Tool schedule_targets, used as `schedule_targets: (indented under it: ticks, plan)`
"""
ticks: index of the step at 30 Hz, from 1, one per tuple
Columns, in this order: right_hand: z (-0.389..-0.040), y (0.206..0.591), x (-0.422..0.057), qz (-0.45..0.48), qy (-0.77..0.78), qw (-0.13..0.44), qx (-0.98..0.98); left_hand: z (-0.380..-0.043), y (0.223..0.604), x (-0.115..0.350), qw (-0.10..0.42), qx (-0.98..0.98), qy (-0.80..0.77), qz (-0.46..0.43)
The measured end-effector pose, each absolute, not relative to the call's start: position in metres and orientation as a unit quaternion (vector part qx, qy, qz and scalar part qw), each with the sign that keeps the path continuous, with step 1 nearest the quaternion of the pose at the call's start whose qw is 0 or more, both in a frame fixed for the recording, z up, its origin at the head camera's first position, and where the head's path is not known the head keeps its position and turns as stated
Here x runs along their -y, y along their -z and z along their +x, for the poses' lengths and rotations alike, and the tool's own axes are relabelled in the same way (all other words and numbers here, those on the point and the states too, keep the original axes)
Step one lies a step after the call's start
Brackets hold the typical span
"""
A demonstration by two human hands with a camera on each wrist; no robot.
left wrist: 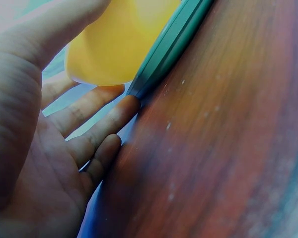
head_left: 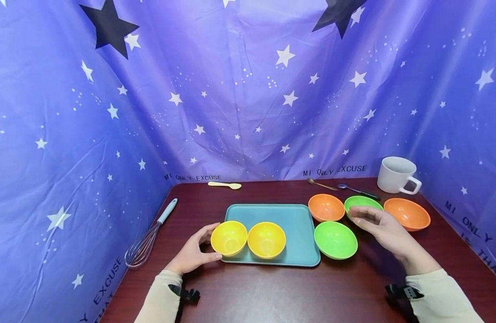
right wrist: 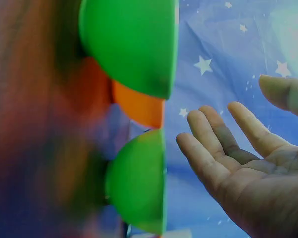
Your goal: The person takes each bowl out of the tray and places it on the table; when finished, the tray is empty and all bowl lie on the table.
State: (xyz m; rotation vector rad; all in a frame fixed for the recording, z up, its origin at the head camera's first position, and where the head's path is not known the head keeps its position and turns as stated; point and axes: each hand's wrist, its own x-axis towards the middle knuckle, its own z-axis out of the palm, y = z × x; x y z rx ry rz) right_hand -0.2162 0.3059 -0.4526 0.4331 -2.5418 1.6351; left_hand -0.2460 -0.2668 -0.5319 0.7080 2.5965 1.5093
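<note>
In the head view, two yellow bowls stand side by side over the left and middle of a blue-green tray (head_left: 300,242). My left hand (head_left: 196,252) is at the side of the left yellow bowl (head_left: 229,238), thumb at its near side and fingers at its far side. In the left wrist view those fingers are spread loosely beside the bowl and the tray's edge. The other yellow bowl (head_left: 266,240) stands just right of it. My right hand (head_left: 383,229) hovers, holding nothing, above the rear green bowl (head_left: 363,202). The front green bowl (head_left: 336,240) lies to its left.
Two orange bowls, left (head_left: 326,207) and right (head_left: 407,214), flank the rear green one. A grey mug (head_left: 397,175) stands at the back right. Small spoons lie along the back, one pale yellow (head_left: 225,185). A whisk (head_left: 151,233) lies at the left edge.
</note>
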Motion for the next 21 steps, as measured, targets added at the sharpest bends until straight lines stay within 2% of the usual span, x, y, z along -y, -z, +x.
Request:
schedule_targets:
  ticks: [7,21]
  plan:
    - [-0.227,0.436,-0.279,0.165,-0.553,0.04,0.816,-0.248,0.534,0.267,0.01,-0.837,-0.487,0.249]
    - [-0.241,0.441,-0.217,0.173,-0.605,-0.002,0.777,-0.249,0.534,0.266,0.01,-0.834,-0.489,0.255]
